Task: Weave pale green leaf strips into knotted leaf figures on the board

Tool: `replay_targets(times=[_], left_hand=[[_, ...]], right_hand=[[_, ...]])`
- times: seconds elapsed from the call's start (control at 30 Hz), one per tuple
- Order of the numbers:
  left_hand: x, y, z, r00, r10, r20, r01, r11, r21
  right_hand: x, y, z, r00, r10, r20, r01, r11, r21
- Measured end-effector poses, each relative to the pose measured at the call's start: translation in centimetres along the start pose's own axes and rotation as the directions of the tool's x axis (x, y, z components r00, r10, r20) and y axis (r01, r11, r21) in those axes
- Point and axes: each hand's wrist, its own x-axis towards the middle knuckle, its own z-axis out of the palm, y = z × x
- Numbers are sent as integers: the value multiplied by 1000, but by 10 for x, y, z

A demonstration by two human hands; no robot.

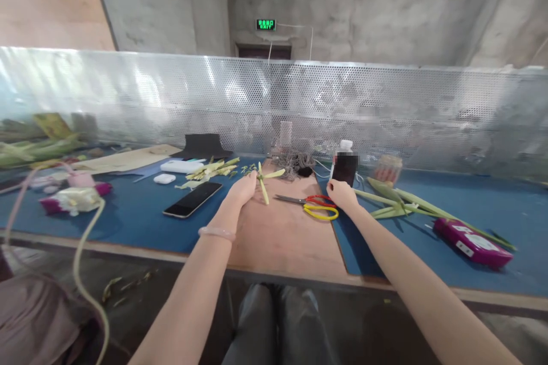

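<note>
My left hand (243, 189) rests on the brown board (286, 234) and pinches a folded green leaf piece (263, 181) that sticks out to its right. My right hand (341, 194) lies on the board's right side, fingers curled beside the red and yellow handles of the scissors (314, 205); whether it grips them is unclear. The scissor blades point left toward the leaf piece. A pale bracelet sits on my left wrist.
A black phone (192, 199), white power bank (182, 166) and leaf scraps (212, 170) lie left on the blue mat. A dark bottle (343, 164), twine tangle (293, 159), long green leaves (398, 199) and magenta packet (473, 242) lie right. A perforated metal screen stands behind.
</note>
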Motion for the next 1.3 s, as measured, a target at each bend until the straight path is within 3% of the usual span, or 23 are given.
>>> replay_targets(times=[0.1,0.23,0.43,0.73,0.83,1.07,1.3], left_hand=[[0,2,-2,1000,11,-3,-11,1000,12],[-2,7,-5,999,29,-14,-28,999,42],[-1,10,-5,998,62,-22,-59,993,99],[-6,17,-9,997,72,21,-73,992,102],[-7,18,-10,993,108,35,-111,989,99],[-5,18,-11,992,118,30,-121,988,94],[-14,20,-21,991,105,83,-111,992,63]], right_hand=[[9,-20,-14,999,-39,-2,38,997,-60],[17,-66,-24,977,-212,14,212,973,-90],[6,-124,-6,908,-418,-12,416,906,-72],[-3,-138,-2,840,-485,-243,490,871,-46],[-1,-143,0,820,-504,-272,510,858,-55],[3,-144,7,817,-542,-197,542,838,-60],[-6,-154,3,883,-460,-94,464,885,36]])
